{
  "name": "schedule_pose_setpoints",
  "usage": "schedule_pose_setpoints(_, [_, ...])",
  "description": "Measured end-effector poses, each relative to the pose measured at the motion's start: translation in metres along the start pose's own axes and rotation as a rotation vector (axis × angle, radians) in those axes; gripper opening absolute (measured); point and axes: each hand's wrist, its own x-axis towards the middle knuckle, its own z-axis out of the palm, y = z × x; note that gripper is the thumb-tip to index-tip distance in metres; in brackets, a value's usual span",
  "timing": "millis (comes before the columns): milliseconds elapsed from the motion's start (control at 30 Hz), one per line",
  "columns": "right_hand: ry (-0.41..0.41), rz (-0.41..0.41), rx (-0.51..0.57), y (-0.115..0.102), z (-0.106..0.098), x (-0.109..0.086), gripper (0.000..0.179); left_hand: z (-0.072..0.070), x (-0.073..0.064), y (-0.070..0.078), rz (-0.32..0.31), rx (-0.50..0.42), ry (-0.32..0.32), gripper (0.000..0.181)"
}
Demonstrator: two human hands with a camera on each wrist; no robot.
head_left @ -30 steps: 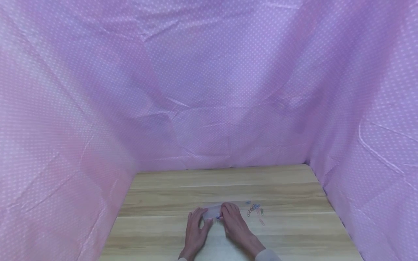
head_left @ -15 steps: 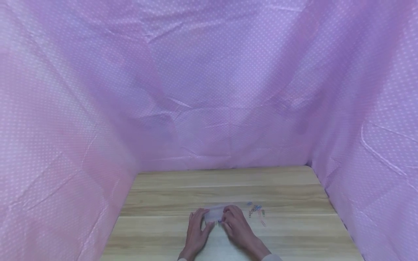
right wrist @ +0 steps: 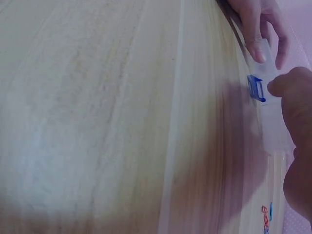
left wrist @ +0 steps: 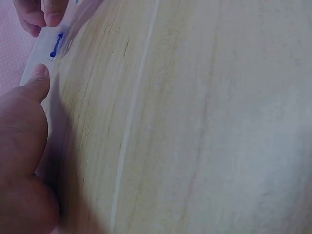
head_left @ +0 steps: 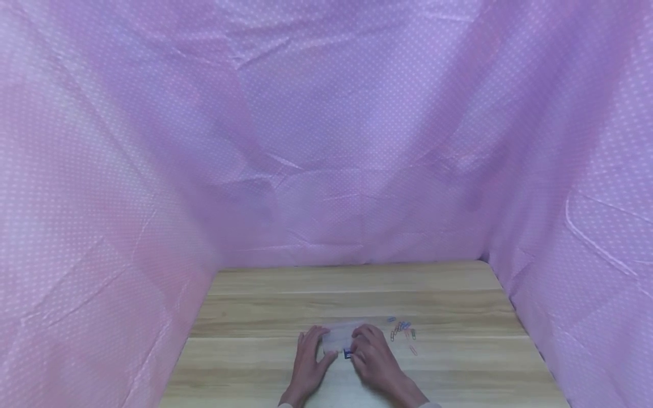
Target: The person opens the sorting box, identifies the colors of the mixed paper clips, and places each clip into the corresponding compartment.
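A translucent plastic box (head_left: 338,338) lies on the table under both hands. My left hand (head_left: 308,361) holds its left end, thumb at the front and fingers over the far side. My right hand (head_left: 378,358) grips the box farther right with bent fingers. Beside the right thumb, a blue latch (right wrist: 256,88) sticks out from the box's front side, swung away from the wall. That latch (left wrist: 56,45) also shows between the two hands in the left wrist view. The right hand covers part of the box, and its contents cannot be made out.
Several coloured paper clips (head_left: 400,327) lie loose on the wooden table (head_left: 245,317), just right of the box. Pink dotted cloth (head_left: 326,215) hangs around the table at the back and both sides.
The blue latch shows more and has swung outward and down at the box's front. My right hand has shifted slightly toward me, and its fingers have moved off the latch. My left hand keeps its hold.
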Motion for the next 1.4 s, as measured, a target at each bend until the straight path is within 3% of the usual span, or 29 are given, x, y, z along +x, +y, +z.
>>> schedule_pose_setpoints(100, [-0.023,0.045,-0.016,0.002,-0.005,-0.002,0.016,-0.001,0.0,0.0,-0.011,-0.003,-0.007,0.054])
schedule_pose_setpoints(333, [0.01,0.083,-0.077,0.014,-0.012,-0.005,0.044,0.0,-0.001,-0.001,-0.027,0.001,-0.022,0.054])
schedule_pose_setpoints(500, [-0.035,0.131,-0.059,0.021,-0.015,-0.007,0.055,0.0,0.0,-0.001,-0.041,-0.016,-0.029,0.055])
schedule_pose_setpoints(767, [-0.086,0.176,-0.042,0.03,-0.017,-0.01,0.058,0.0,0.0,0.001,-0.106,-0.015,-0.073,0.059])
schedule_pose_setpoints(1033, [-0.047,0.126,-0.071,0.035,-0.016,-0.01,0.058,-0.002,0.0,0.004,-0.108,-0.009,-0.074,0.059])
schedule_pose_setpoints(1400, [-0.051,0.12,-0.034,0.037,-0.02,-0.009,0.056,-0.002,0.001,0.004,-0.11,0.016,-0.072,0.06])
